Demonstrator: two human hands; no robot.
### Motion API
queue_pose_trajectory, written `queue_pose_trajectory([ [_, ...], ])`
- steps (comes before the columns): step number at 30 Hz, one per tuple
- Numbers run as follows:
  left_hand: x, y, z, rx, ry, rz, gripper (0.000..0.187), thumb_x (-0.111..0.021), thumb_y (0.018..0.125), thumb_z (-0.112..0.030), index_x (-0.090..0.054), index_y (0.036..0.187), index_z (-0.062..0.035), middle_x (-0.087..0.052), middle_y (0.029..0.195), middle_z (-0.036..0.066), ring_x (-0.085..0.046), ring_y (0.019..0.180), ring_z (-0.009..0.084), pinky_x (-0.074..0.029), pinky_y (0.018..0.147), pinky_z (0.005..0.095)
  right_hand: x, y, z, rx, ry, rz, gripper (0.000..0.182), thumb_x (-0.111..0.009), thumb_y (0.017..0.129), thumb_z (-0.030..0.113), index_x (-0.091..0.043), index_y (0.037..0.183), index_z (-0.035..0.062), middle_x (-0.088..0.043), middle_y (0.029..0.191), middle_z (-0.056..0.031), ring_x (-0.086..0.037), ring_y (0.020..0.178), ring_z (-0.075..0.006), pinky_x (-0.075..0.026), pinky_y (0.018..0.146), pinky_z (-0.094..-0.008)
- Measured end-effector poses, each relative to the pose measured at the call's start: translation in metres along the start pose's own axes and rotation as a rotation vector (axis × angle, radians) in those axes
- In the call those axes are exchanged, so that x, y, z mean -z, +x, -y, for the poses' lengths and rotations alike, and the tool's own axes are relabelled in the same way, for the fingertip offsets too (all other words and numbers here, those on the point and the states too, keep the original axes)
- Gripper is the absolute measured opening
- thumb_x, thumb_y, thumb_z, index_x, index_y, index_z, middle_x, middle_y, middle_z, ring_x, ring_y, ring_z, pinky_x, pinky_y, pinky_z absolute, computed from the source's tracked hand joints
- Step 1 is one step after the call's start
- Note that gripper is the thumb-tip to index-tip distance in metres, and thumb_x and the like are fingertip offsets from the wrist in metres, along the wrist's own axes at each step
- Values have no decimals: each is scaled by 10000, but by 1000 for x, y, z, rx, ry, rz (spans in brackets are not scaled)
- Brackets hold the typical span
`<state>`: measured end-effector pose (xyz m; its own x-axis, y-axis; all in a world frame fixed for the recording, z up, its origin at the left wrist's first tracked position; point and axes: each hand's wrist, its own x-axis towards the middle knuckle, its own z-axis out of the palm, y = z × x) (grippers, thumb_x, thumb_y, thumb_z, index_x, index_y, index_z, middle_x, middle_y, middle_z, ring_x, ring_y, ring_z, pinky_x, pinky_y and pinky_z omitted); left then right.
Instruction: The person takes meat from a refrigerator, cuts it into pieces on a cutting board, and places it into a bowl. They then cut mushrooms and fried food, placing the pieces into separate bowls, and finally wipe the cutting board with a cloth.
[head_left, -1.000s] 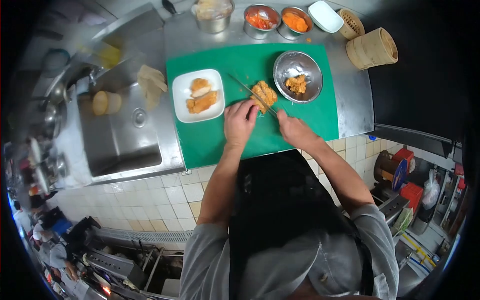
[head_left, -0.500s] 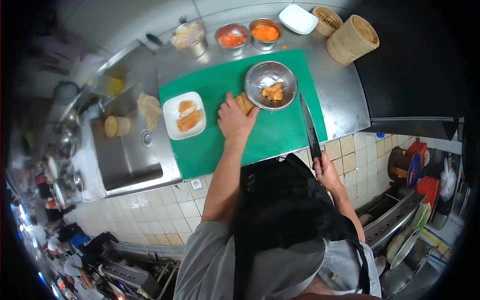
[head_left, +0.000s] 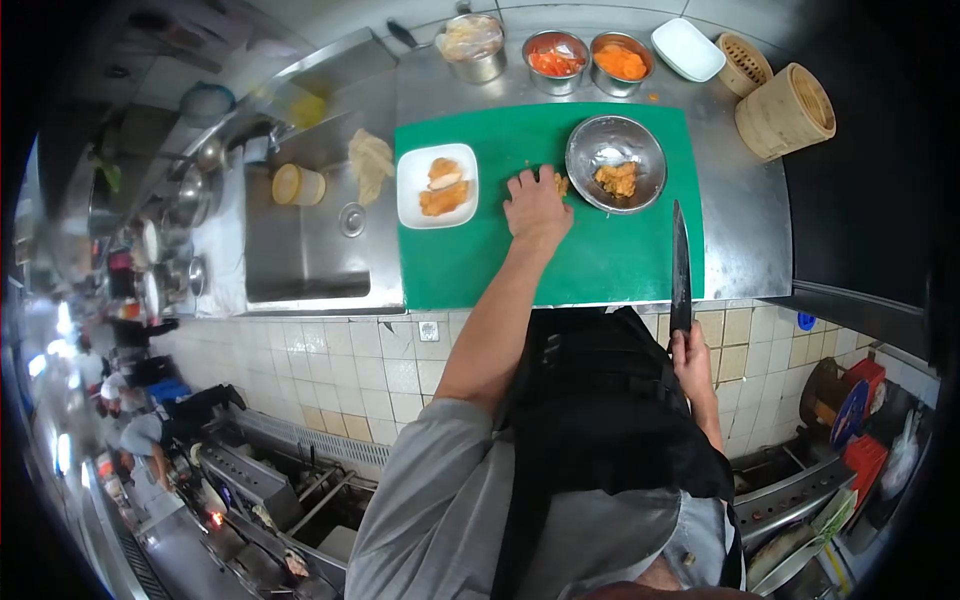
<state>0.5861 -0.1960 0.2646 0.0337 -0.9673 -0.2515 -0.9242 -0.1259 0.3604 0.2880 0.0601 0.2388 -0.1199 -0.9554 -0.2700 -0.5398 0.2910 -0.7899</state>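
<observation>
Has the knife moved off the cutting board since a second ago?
Yes. The knife was slicing the cutlet mid-board; now the right hand holds it back toward the body, its blade over the green board's near right edge, away from the steel bowl.

The left hand (head_left: 536, 205) covers most of the fried piece (head_left: 561, 184). The knife (head_left: 681, 265) handle is buried in the right hand (head_left: 692, 362).

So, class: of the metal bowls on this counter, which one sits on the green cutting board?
The wide metal bowl holding fried pieces, right of the left hand. The three smaller bowls stand behind the board, on bare steel.
</observation>
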Motion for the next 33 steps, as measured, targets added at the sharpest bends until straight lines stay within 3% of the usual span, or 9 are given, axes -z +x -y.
queue_pose_trajectory([
  [6, 3, -3, 11, -26, -94, -41, 663, -870, 768, -174, -532, 1332, -89, -544, 1317, 177, -509, 1283, 375, -582, 972, 483, -6, 1, 18, -20, -22, 23, 120, -551, 1062, 78, -448, 1065, 17, -646, 754, -181, -660, 643, -338, -505, 602, -426],
  [9, 11, -6, 7, 18, -69, -7, 643, -830, 778, -167, -547, 1355, -143, -562, 1325, 164, -522, 1273, 381, -560, 1003, 503, -8, -5, 10, 4, -40, 17, 128, -563, 1060, 86, -455, 1069, 17, -653, 762, -180, -662, 642, -330, -507, 602, -424],
  [16, 33, -16, 12, -54, -144, 64, 663, -859, 763, -184, -535, 1339, -124, -570, 1298, 184, -547, 1240, 403, -574, 979, 488, -14, -11, 22, -15, -4, 22, 131, -567, 1067, 99, -465, 1087, 21, -647, 750, -145, -651, 644, -258, -503, 593, -397],
  [19, 65, -25, 30, -95, -236, -51, 626, -831, 756, -169, -560, 1320, -126, -604, 1249, 174, -573, 1208, 390, -565, 964, 500, -20, -13, 25, 9, 3, 18, 136, -564, 1070, 96, -457, 1103, 20, -618, 733, -125, -601, 623, -210, -483, 572, -370],
  [21, 89, -19, 63, -182, -261, -338, 609, -827, 703, -195, -605, 1267, -132, -646, 1152, 156, -613, 1141, 379, -526, 978, 483, -21, -17, 20, -29, 28, 3, 154, -559, 1074, 92, -442, 1132, 10, -593, 731, -110, -538, 614, -163, -457, 555, -343],
  [23, 107, -4, 99, -173, -109, -422, 587, -820, 721, -219, -635, 1272, -136, -661, 1140, 150, -620, 1126, 369, -513, 988, 495, -20, -19, 19, -14, 24, -5, 154, -557, 1074, 90, -443, 1136, 6, -594, 730, -110, -541, 616, -164, -460, 558, -341],
  [27, 90, 20, 160, -330, 59, -373, 581, -812, 780, -298, -647, 1315, -144, -650, 1203, 160, -618, 1140, 377, -510, 990, 495, -24, -22, 22, -34, 63, -26, 151, -559, 1076, 90, -446, 1127, 3, -608, 733, -118, -565, 622, -175, -475, 573, -341],
  [29, 74, 21, 170, -520, 174, -520, 582, -790, 839, -396, -652, 1346, -146, -629, 1274, 167, -599, 1192, 377, -501, 1005, 496, -23, -24, 20, -28, 37, -37, 152, -562, 1076, 91, -447, 1121, 2, -614, 736, -119, -572, 624, -178, -480, 577, -342],
  [33, 44, 37, 186, -399, 29, -398, 643, -752, 852, -519, -651, 1372, -154, -594, 1330, 150, -541, 1291, 349, -423, 1072, 515, -18, -28, 19, -106, 32, -4, 159, -578, 1071, 102, -450, 1108, 18, -659, 766, -126, -629, 652, -197, -506, 602, -352],
])
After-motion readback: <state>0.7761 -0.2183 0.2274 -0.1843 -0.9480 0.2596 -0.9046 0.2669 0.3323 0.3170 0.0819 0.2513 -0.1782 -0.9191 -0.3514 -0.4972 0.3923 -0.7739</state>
